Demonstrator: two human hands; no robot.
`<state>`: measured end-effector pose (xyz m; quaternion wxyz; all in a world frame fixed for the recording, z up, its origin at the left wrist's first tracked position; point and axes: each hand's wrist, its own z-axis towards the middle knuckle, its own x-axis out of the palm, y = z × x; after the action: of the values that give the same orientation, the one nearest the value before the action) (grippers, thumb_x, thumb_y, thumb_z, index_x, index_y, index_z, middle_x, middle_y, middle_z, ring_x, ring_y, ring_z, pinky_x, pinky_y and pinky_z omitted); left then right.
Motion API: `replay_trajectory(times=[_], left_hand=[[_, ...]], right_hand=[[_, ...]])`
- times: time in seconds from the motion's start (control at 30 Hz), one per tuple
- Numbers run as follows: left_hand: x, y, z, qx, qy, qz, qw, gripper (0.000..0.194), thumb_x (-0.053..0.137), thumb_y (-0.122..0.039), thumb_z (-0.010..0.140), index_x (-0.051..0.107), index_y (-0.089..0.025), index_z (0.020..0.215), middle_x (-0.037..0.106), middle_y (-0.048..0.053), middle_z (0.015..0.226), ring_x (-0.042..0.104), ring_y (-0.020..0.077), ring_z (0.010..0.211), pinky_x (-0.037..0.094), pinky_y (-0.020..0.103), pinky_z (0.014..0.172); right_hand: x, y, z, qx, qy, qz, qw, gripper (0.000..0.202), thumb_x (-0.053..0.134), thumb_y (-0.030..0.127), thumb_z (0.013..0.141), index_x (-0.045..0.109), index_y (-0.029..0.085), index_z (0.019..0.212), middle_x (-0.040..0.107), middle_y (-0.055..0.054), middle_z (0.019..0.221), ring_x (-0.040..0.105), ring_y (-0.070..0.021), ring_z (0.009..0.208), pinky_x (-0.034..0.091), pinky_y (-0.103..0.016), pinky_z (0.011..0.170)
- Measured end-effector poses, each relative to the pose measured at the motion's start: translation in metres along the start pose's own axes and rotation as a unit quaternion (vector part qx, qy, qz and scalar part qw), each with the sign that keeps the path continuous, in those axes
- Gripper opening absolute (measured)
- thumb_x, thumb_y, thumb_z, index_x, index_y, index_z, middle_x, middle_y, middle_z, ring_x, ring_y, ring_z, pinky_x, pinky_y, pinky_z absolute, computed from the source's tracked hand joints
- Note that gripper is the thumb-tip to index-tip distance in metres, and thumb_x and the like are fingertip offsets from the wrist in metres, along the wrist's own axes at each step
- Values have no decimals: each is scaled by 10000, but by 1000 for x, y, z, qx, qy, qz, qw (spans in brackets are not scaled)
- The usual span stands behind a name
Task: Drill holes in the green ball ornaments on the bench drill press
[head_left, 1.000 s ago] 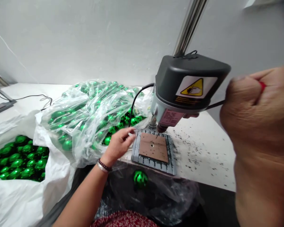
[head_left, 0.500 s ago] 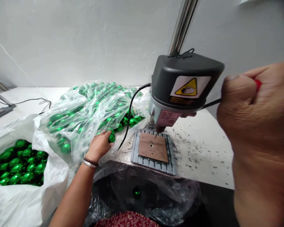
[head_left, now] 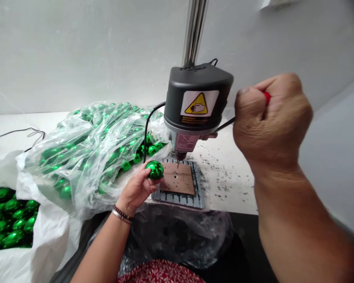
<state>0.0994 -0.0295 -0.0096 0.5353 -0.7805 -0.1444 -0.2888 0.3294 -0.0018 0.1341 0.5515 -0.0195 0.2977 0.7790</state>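
Observation:
Between the fingers of my left hand (head_left: pixel 138 188) is a shiny green bauble (head_left: pixel 155 170), held beside the left edge of a brown board (head_left: pixel 183 184). My right hand (head_left: pixel 271 122) is closed in a fist around the red-ended lever (head_left: pixel 225 124) of a bench drill press (head_left: pixel 199 84). The drill bit (head_left: pixel 178 164) points down over the board, raised above it. A small pale-rimmed hole (head_left: pixel 175 177) shows in the board, which lies on the slotted grey base (head_left: pixel 198 201).
Clear plastic bags of green baubles (head_left: pixel 88 137) cover the table's left. A white sack (head_left: pixel 51 224) holds more baubles at lower left. A clear plastic liner (head_left: pixel 183 236) hangs open below the front edge. Dark shavings (head_left: pixel 221 173) litter the white table; a black cable (head_left: pixel 146 133) runs behind.
My left hand has come away from the bagged baubles toward the board, bringing a green bauble. The view has shifted right. My right hand stays on the lever. The bauble seen in the liner is no longer visible.

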Motion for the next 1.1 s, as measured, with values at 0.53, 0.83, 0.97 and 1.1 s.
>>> replay_trajectory(times=[0.53,0.83,0.97,1.1], left_hand=[[7,27,49,87,-75,459,881,571,685,-443,730,594,-191,1234,668,23,923,554,122,657,425,222,570],[21,28,44,103,-47,555,824,518,650,-406,768,598,-189,1235,687,28,1023,618,193,908,495,286,800],[25,35,44,132,-44,608,781,571,701,-352,736,588,-207,1276,694,50,1114,638,228,993,488,331,895],[26,41,45,147,-44,618,771,554,707,-335,739,598,-218,1270,692,58,1153,628,241,1078,474,334,947]], right_hand=[[-4,8,2,35,29,41,998,198,461,316,903,436,144,807,402,32,703,317,-44,648,277,-211,685],[-4,8,4,30,41,50,997,204,463,344,895,422,159,821,372,20,718,302,-64,651,269,-214,678],[-5,7,3,22,36,56,998,209,473,363,892,430,173,817,386,17,719,317,-73,649,279,-214,673],[-6,5,2,14,41,42,998,219,435,376,898,449,164,844,383,19,720,319,-66,642,294,-208,679]])
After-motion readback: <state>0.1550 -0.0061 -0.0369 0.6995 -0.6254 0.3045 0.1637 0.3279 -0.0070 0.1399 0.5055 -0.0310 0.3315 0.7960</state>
